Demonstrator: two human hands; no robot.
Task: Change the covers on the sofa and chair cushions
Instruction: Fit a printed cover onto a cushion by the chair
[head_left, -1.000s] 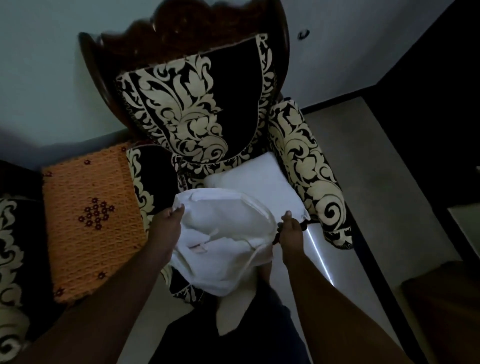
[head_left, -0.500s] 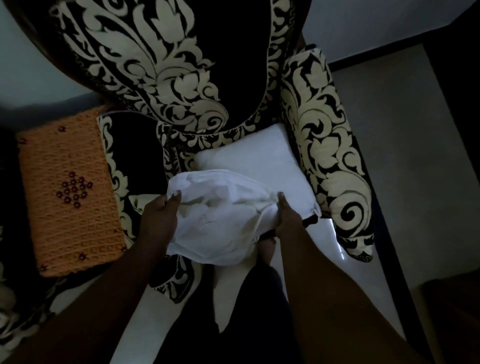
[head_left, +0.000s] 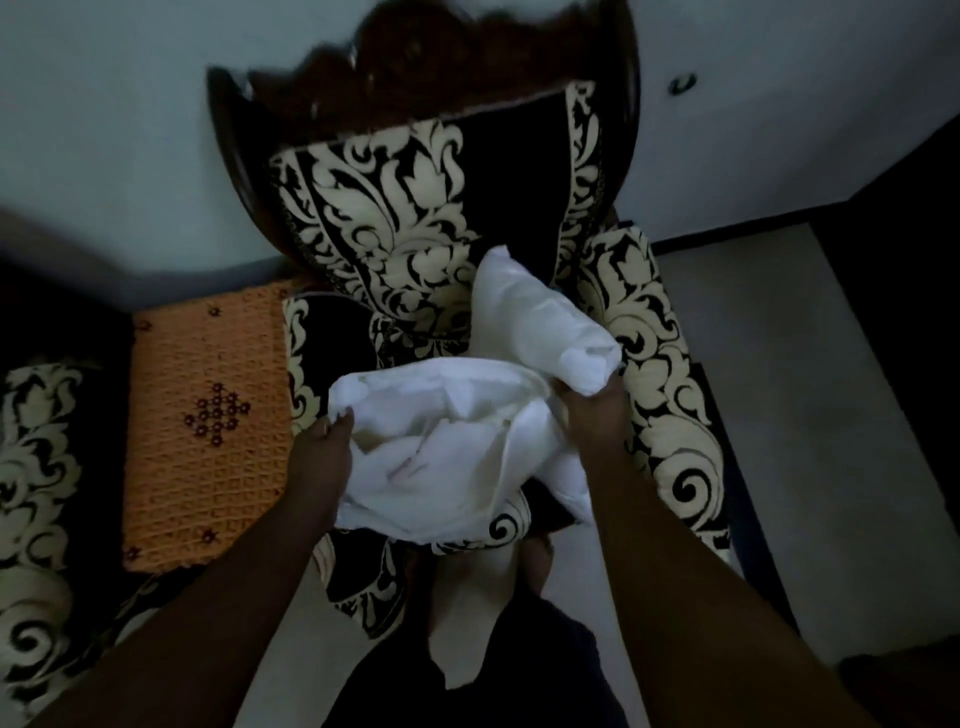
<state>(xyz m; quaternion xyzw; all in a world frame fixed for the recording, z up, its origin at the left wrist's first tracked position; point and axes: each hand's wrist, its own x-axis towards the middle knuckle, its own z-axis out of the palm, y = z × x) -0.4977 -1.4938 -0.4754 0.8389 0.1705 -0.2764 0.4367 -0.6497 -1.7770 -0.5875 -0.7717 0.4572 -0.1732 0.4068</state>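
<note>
Gripping the crumpled white fabric cover (head_left: 447, 447) above the front edge of the black-and-cream damask armchair (head_left: 415, 218), the left hand (head_left: 322, 457) pinches its left rim; the right hand (head_left: 592, 415) now clutches the plump white cushion (head_left: 530, 322), lifted off the seat since 1 second ago. An orange woven mat (head_left: 208, 415) lies left.

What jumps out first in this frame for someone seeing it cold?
The bright white cushion and white cover at centre stand out against the dim room: the right hand grips the cushion's lower end while the left hand holds the cover's open edge. Behind them stands a black and cream patterned armchair, with an orange woven cushion beside it at left.
</note>
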